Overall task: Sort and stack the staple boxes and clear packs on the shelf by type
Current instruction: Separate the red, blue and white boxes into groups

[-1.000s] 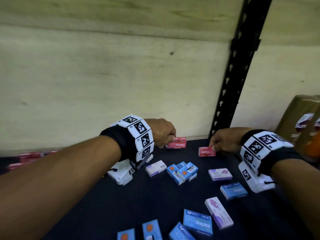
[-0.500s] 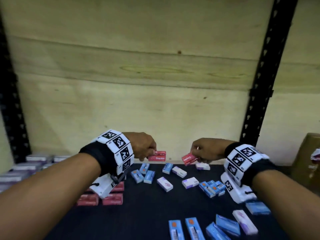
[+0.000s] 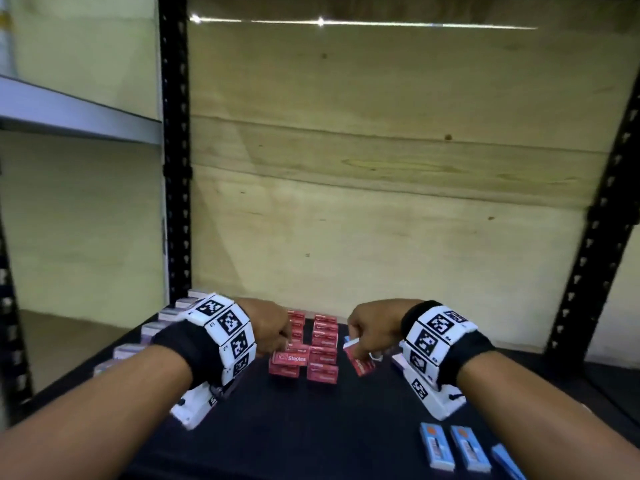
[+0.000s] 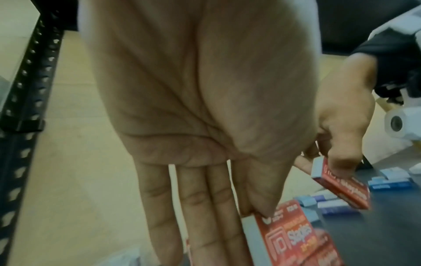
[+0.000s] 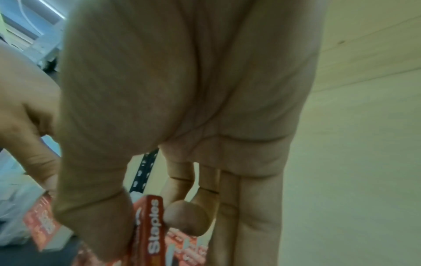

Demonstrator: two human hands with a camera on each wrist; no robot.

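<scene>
You have two hands in view, the left hand and the right hand, and each pinches one red staple box: one in the left, one in the right. Behind the left-held box the red boxes stand in two rows; blur hides their exact count. Right of those rows, near the shelf's front edge, lie three blue boxes. Left of the rows runs a line of pale boxes, at least five.
</scene>
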